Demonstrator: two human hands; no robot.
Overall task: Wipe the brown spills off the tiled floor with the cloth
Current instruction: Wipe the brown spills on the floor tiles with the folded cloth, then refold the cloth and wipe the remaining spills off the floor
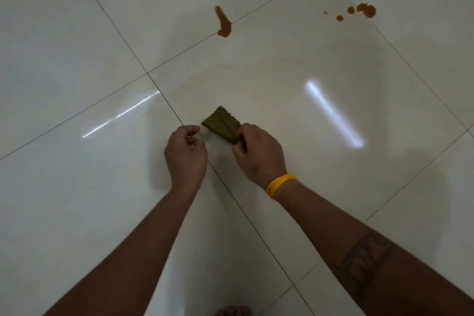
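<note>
Pinching the folded cloth at center frame, right hand readies a wiping pad; left hand loosely curled, empty; spills untouched upper right on floor.

I am pinching the folded green cloth in my right hand — my left hand is hovering loosely curled beside it, brown spills lying well beyond both.

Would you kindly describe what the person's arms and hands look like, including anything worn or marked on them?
Both forearms are bare, with no sleeves in view. The right hand has a yellow rubbery wristband around its wrist, and a dark band-shaped tattoo crosses the right forearm. The left hand and its wrist carry no band, ring or visible marking.
</note>
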